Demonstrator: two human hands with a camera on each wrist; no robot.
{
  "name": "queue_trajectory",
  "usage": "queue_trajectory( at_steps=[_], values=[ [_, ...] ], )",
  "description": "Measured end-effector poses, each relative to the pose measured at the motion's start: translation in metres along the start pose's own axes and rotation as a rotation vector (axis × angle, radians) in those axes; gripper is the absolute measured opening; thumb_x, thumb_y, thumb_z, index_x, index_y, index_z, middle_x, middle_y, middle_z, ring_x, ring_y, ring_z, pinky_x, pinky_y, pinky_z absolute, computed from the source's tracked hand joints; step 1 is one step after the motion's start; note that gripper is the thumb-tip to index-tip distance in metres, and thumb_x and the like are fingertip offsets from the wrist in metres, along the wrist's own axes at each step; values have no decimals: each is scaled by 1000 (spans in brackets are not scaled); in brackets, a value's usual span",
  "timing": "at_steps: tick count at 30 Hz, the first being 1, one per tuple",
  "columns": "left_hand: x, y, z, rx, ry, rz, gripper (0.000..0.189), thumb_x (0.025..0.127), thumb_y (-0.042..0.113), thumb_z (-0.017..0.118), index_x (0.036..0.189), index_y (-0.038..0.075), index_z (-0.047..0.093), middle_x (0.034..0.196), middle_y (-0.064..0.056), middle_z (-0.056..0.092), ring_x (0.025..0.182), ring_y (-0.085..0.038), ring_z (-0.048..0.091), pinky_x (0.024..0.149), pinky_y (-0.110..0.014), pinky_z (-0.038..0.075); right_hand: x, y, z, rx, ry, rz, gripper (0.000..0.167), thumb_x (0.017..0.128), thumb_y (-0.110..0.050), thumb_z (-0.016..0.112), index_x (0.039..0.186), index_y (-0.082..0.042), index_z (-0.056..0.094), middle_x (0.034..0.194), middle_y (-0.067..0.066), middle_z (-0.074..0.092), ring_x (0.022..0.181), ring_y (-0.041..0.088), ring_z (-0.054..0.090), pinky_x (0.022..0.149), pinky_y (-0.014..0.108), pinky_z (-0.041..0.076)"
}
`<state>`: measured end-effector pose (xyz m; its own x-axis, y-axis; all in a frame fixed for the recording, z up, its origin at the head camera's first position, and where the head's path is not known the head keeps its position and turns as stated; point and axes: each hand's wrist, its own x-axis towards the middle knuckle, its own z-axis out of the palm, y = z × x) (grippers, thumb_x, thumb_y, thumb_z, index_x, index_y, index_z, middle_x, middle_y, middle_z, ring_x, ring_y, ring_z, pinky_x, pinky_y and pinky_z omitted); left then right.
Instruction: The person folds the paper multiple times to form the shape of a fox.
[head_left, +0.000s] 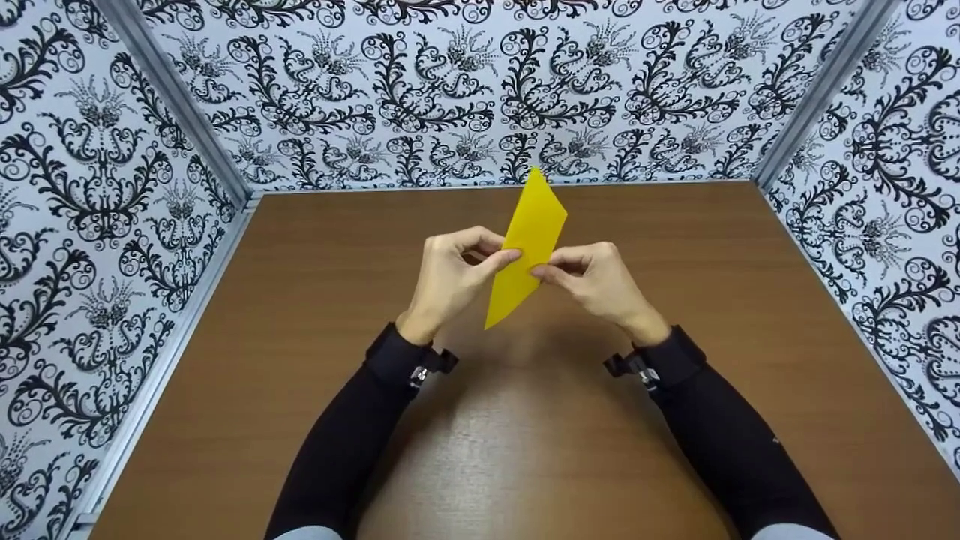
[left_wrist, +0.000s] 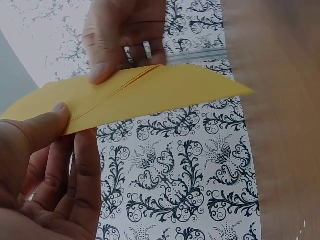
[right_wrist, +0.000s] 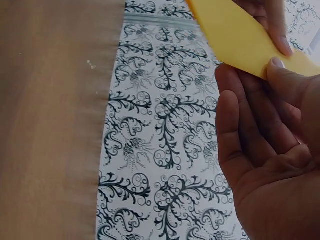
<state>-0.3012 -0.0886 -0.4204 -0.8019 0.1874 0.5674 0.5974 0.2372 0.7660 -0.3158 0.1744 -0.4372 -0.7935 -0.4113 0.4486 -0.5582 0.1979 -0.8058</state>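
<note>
A folded sheet of yellow paper (head_left: pixel 531 229), shaped like a slanted diamond, is held up above the table between both hands. My left hand (head_left: pixel 454 274) pinches its left edge, thumb on the near face and fingers behind. From the other side my right hand (head_left: pixel 600 281) pinches the right edge lower down, its thumb close to the left one. In the left wrist view a slanting fold line crosses the yellow paper (left_wrist: pixel 165 90), which tapers to a point. The right wrist view shows the thumb of the right hand (right_wrist: pixel 280 175) on the paper (right_wrist: pixel 240 37), other fingers beneath.
A brown wooden table (head_left: pixel 315 247) spreads under the hands. White walls (head_left: pixel 465 82) with black scroll patterns enclose it at the back and both sides, with grey metal posts (head_left: pixel 176 97) at the corners. Black bands with small cameras (head_left: pixel 420 371) sit on both wrists.
</note>
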Motion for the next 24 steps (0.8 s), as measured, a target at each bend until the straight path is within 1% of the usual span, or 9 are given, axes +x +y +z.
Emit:
queue_trajectory(
  at_steps=[5,8,14,18,24],
  values=[
    [0,1,-2,-22,17,-7,17,102,28,94,108,12,92,99,-3,90,81,-15,83,78,-33,70,-2,1,5,-3,-37,16,12,104,-9,87,115,-4,92,103,15,91,82,8,84,76,21,68],
    [0,1,-1,-29,21,-8,17,102,28,94,108,12,92,99,-3,91,81,-15,83,77,-30,69,-3,1,6,-6,-45,24,12,104,-9,87,114,-5,92,103,15,91,83,10,85,76,23,70],
    [0,0,-3,-62,43,-8,16,102,26,94,108,12,92,98,-4,90,81,-19,83,78,-28,69,-2,6,8,-24,-97,48,12,104,-15,88,113,-9,93,100,11,91,86,27,88,80,30,73],
    [1,-2,-3,-65,53,-14,14,101,25,95,108,13,92,98,-4,90,82,-18,84,78,-30,69,-2,8,10,-40,-109,63,10,104,-18,88,109,-10,93,96,9,90,84,32,88,78,29,72],
    [3,-4,-4,-54,59,-42,15,100,24,96,108,13,92,98,-6,90,82,-18,83,79,-32,69,-1,10,10,-90,-119,68,11,105,-21,87,107,-13,94,92,5,90,82,29,87,75,24,70]
  ],
)
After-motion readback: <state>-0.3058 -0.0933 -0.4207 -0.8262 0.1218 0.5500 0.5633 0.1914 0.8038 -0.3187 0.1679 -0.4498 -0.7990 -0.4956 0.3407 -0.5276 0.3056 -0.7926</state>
